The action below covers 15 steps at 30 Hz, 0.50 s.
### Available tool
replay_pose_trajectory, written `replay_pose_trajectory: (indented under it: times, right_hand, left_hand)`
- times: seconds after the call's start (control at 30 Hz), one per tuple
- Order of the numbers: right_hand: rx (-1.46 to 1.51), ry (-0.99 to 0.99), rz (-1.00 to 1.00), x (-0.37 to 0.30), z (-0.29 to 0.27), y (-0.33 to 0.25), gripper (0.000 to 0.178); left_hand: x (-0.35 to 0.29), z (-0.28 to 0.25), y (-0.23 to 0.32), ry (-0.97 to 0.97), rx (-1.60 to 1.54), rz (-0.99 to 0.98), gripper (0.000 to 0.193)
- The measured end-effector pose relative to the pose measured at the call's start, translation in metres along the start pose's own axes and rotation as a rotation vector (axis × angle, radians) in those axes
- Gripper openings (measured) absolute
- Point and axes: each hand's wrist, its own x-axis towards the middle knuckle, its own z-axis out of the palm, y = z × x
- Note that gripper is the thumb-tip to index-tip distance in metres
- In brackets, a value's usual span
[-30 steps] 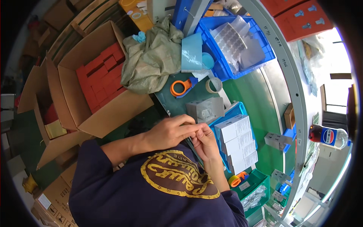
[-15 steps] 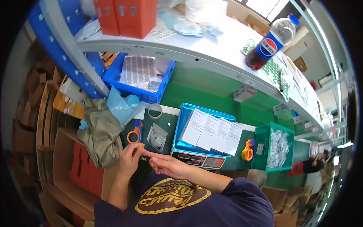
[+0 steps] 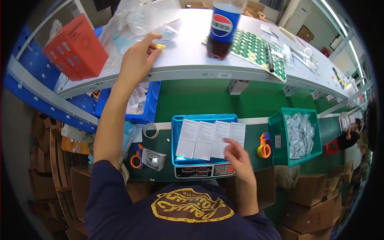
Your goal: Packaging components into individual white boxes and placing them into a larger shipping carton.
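Head view | your left hand [image 3: 139,60] is clamped on a small yellow piece [image 3: 160,46] over the white shelf [image 3: 185,48], left of the drink bottle [image 3: 223,30] | your right hand [image 3: 241,161], fingers loosely apart, is near white boxes [image 3: 205,140] in the blue tray [image 3: 182,161]

Head view: we look forward and steeply down from the wearer's head.
Lens: we see through a wide fisheye; straight edges curve toward the dark rim.
Shirt [image 3: 192,206]: we have it close, along the lower edge.
Surface [image 3: 253,138]: we face it centrally, mid-range.
Shelf [image 3: 184,48]: we view its top obliquely.
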Motion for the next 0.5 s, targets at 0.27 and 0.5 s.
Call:
replay_pose_trajectory:
  times: [0.27, 0.5]
  right_hand:
    - [-0.288, 0.639, 0.031, -0.047, -0.195, 0.035, 0.041]
    - [-0.79, 0.724, 0.309, -0.071, -0.473, 0.085, 0.047]
  left_hand:
    - [-0.015, 0.012, 0.007, 0.22, 0.474, -0.009, 0.034]
    - [-0.102, 0.176, 0.043, -0.24, 0.037, -0.145, 0.022]
